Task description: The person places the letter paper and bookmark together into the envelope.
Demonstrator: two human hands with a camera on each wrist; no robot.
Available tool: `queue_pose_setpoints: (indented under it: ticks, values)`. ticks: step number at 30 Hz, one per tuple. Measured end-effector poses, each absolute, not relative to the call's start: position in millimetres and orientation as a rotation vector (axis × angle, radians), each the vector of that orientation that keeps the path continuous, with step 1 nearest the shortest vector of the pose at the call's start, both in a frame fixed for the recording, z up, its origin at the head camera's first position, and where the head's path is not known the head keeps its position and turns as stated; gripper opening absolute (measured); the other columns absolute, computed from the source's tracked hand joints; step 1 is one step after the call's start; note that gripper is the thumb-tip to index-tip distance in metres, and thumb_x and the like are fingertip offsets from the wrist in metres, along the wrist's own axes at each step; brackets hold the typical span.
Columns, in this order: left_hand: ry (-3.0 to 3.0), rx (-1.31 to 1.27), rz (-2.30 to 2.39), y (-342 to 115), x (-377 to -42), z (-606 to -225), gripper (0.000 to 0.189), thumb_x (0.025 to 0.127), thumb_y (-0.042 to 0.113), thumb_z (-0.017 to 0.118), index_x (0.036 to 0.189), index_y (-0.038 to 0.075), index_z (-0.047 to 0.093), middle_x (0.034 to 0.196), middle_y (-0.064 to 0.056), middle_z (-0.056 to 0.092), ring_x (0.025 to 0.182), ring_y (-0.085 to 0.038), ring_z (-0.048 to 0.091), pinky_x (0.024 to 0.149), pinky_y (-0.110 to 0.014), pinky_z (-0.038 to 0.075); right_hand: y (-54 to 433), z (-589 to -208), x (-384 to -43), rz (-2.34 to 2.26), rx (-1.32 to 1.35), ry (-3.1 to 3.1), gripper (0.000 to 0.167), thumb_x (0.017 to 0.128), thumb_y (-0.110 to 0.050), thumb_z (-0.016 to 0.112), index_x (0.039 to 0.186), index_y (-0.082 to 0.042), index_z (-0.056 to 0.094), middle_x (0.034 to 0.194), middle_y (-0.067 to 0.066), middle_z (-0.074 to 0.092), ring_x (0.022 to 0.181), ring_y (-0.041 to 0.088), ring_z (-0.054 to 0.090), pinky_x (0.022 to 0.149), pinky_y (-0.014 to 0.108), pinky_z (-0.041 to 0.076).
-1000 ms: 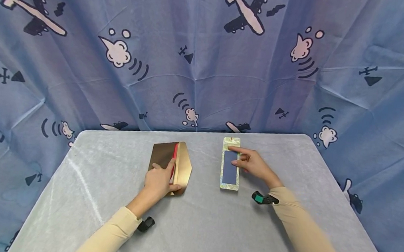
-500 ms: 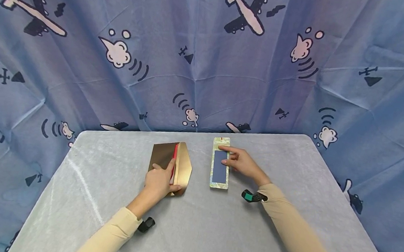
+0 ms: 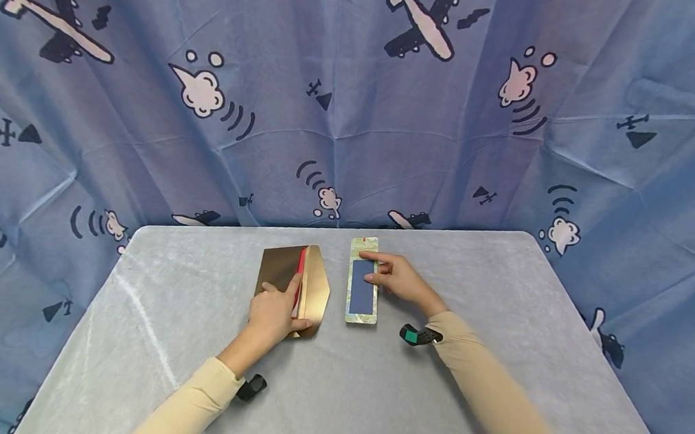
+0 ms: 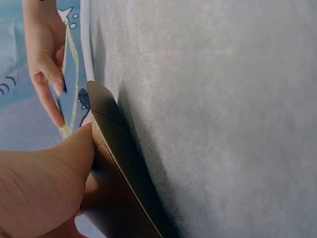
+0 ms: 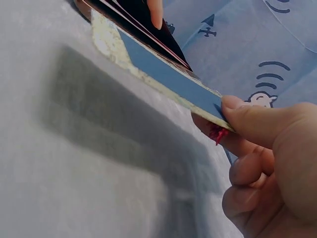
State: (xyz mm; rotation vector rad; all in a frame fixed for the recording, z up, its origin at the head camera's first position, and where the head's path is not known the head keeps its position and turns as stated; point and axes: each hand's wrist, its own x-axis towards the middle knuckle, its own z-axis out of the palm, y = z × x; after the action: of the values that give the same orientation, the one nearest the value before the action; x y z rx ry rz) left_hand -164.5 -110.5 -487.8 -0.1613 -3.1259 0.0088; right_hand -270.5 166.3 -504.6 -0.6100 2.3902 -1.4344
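Note:
My left hand (image 3: 272, 312) holds a brown-gold envelope (image 3: 272, 263) whose flap (image 3: 318, 283) stands open to the right. The index finger lies along the mouth, where a red edge shows, and the thumb is on the flap side. In the left wrist view the thumb rests against the envelope (image 4: 111, 183). My right hand (image 3: 401, 277) pinches a long bookmark (image 3: 363, 287), dark blue with a patterned pale yellow-green border, just right of the envelope. A red cord (image 5: 218, 133) hangs at its end in the right wrist view, and its shadow falls on the cloth below.
A pale grey cloth covers the table (image 3: 331, 402). Behind its back edge hangs a blue curtain (image 3: 357, 107) printed with planes and clouds. Each wrist carries a small dark camera, one of them the right camera (image 3: 418, 335).
My right hand has moved left with the bookmark, bringing it closer to the envelope. The left hand and the envelope have stayed in place.

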Motion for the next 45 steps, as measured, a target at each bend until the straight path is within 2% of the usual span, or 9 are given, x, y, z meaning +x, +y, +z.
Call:
queue_pose_setpoints:
  ticks: [5, 15, 26, 35, 45]
  values:
    - [-3.146, -0.163, -0.031, -111.0, -165.7, -488.3, 0.105, 0.067, 0.066, 0.08, 0.15, 0.016, 0.042, 0.121, -0.044, 0.059, 0.075, -0.04, 0.071, 0.059, -0.044, 0.057, 154.9, -505.8, -270.4, -1.426, -0.602, 2.363, 0.052, 0.092, -0.016, 0.07, 0.141, -0.02, 0.056, 0.055, -0.005, 0.038, 0.044, 0.009, 0.032, 0.046, 0.023, 0.029]
    - [-3.18, -0.153, -0.046, -109.9, -166.1, -485.5, 0.106, 0.068, 0.066, 0.079, 0.152, 0.015, 0.039, 0.123, -0.044, 0.058, 0.076, -0.039, 0.071, 0.063, -0.045, 0.058, 130.8, -506.7, -271.2, -1.405, -0.637, 2.329, 0.051, 0.091, -0.013, 0.07, 0.141, -0.015, 0.057, 0.054, -0.006, 0.04, 0.044, 0.008, 0.033, 0.046, 0.022, 0.029]
    - [-3.16, -0.172, -0.092, -111.1, -166.8, -487.8, 0.105, 0.069, 0.064, 0.08, 0.152, 0.013, 0.039, 0.12, -0.044, 0.059, 0.083, -0.043, 0.072, 0.066, -0.047, 0.058, 107.2, -508.0, -274.8, -1.344, -0.689, 2.307, 0.049, 0.093, -0.012, 0.067, 0.141, -0.016, 0.056, 0.053, -0.006, 0.039, 0.043, 0.008, 0.033, 0.046, 0.023, 0.031]
    - [-3.152, -0.185, -0.088, -111.9, -166.6, -487.4, 0.105, 0.069, 0.064, 0.079, 0.151, 0.013, 0.04, 0.119, -0.045, 0.059, 0.083, -0.043, 0.072, 0.067, -0.047, 0.058, 92.2, -511.3, -279.7, -1.317, -0.692, 2.269, 0.049, 0.093, -0.011, 0.067, 0.141, -0.014, 0.056, 0.053, -0.006, 0.042, 0.042, 0.007, 0.033, 0.046, 0.023, 0.031]
    - [-3.2, -0.161, -0.064, -111.3, -167.2, -486.1, 0.108, 0.07, 0.066, 0.078, 0.154, 0.014, 0.035, 0.125, -0.045, 0.056, 0.081, -0.04, 0.073, 0.065, -0.045, 0.058, 82.3, -509.7, -280.1, -1.279, -0.683, 2.303, 0.047, 0.094, -0.011, 0.066, 0.14, -0.014, 0.057, 0.053, -0.006, 0.04, 0.043, 0.008, 0.034, 0.047, 0.023, 0.031]
